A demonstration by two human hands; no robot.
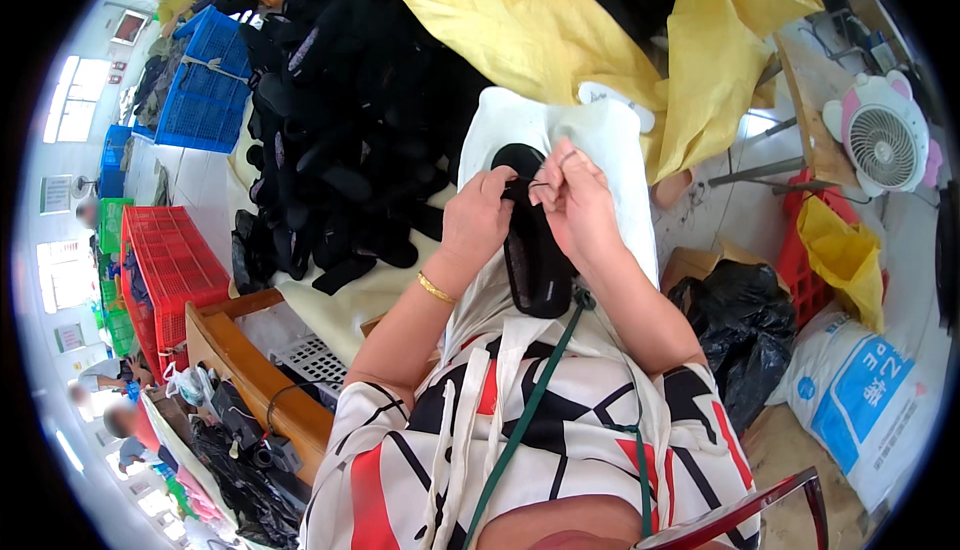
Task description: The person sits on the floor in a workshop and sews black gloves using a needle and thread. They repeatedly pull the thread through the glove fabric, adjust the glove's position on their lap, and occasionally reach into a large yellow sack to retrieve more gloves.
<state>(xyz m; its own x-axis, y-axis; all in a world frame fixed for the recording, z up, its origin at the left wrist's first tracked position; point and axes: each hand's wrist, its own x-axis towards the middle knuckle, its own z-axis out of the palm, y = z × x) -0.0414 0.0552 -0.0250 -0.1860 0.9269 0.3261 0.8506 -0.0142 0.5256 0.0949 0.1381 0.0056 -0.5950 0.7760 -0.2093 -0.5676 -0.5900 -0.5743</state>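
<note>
A black slipper point(537, 265) lies lengthwise on the white cloth point(625, 180) over my lap, its sole-shaped body pointing toward me. My left hand point(476, 218), with a gold bracelet at the wrist, grips the slipper's dark upper edge between thumb and fingers. Close beside it, my right hand point(580, 205) is closed in a pinch over the slipper. Something thin and dark shows at its fingertips, too small to make out. To the left of my lap spreads a big heap of black slippers point(345, 100), some with patterned insoles.
Yellow sheeting point(520, 10) drapes beyond my lap. On the left are a wooden drawer point(250, 370), a red crate point(180, 270) and a blue crate point(205, 90). At right stand a pink-and-white fan point(885, 145), a black plastic bag point(740, 305) and a white-and-blue sack point(855, 400). Other people are far left.
</note>
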